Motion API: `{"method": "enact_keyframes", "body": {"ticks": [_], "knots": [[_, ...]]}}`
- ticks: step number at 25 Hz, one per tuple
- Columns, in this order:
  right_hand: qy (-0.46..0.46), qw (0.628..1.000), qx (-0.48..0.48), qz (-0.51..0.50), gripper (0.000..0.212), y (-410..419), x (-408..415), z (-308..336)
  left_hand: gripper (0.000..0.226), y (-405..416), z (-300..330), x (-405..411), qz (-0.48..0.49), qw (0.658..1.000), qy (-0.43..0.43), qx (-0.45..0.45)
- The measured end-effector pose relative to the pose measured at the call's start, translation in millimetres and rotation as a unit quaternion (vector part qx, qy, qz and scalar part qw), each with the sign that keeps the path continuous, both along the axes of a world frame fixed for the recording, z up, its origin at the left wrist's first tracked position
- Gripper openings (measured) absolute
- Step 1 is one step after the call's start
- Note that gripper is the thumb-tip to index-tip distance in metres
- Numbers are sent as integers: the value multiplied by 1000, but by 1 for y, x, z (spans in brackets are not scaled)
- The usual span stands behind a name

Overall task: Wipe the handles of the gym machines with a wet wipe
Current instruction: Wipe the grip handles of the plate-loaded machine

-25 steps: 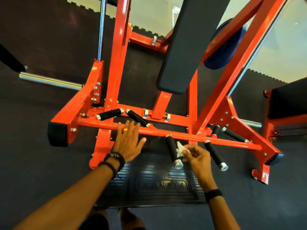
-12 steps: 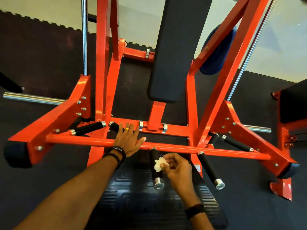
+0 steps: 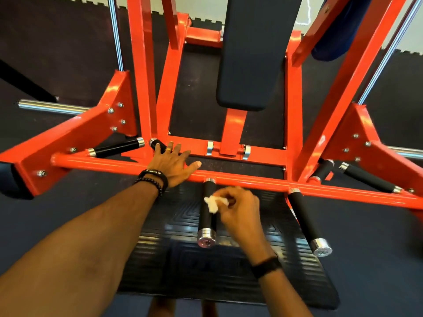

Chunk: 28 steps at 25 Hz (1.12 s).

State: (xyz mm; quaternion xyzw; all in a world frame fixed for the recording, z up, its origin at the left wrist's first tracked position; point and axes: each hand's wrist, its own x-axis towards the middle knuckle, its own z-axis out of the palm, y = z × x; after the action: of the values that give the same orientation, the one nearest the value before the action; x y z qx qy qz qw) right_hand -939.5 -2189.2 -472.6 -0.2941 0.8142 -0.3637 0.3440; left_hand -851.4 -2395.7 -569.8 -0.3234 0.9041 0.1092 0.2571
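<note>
An orange gym machine has a crossbar [image 3: 251, 180] with several black foam handles capped in chrome. My right hand [image 3: 240, 207] pinches a crumpled white wet wipe [image 3: 212, 203] and holds it against the near centre handle [image 3: 207, 213], about halfway along. My left hand [image 3: 174, 163] lies flat with spread fingers on the crossbar, partly covering a short handle [image 3: 156, 144] behind it. Another handle [image 3: 306, 220] points toward me on the right, and one [image 3: 116, 147] lies at the left.
A black ribbed footplate [image 3: 229, 266] lies under the handles. The black chest pad [image 3: 254, 53] rises at centre. Chrome weight pegs [image 3: 50, 107] stick out left and right. Two more handles [image 3: 368, 177] sit at far right. A blue plate [image 3: 336, 35] hangs at upper right.
The view has moved closer and lower over the machine. My right hand with the wipe stays on the centre handle, shifting slightly along it. My left hand stays on the crossbar.
</note>
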Motion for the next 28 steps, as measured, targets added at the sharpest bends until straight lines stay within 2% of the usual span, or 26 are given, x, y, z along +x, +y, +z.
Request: {"method": "enact_keyframes", "body": {"ticks": [4,8,10,12,15,18,21,24,28], "knots": [[13,1000,14,-10,10,-33,-19,-23,89,-5,0,-2,36,999,-4,27],[-51,999,-9,7,10,20,19,25,88,-6,-2,-2,23,999,2,42],[-69,998,-3,8,19,22,24,29,88,-8,-4,-3,9,998,3,59],[-37,999,13,-14,30,-11,6,10,88,-10,-5,-4,-6,998,8,68],[0,999,50,-8,18,-63,-19,-17,90,-13,-5,-1,2,997,19,81],[23,997,67,4,29,-40,5,7,91,-12,-4,-3,5,995,20,103],[6,999,40,24,19,11,42,45,94,-13,-5,-1,11,994,26,109],[7,998,60,-7,34,-15,24,28,95,-13,-5,-2,14,993,30,117],[43,994,75,-66,10,-59,-6,-17,95,-14,-2,-1,18,992,29,122]]}}
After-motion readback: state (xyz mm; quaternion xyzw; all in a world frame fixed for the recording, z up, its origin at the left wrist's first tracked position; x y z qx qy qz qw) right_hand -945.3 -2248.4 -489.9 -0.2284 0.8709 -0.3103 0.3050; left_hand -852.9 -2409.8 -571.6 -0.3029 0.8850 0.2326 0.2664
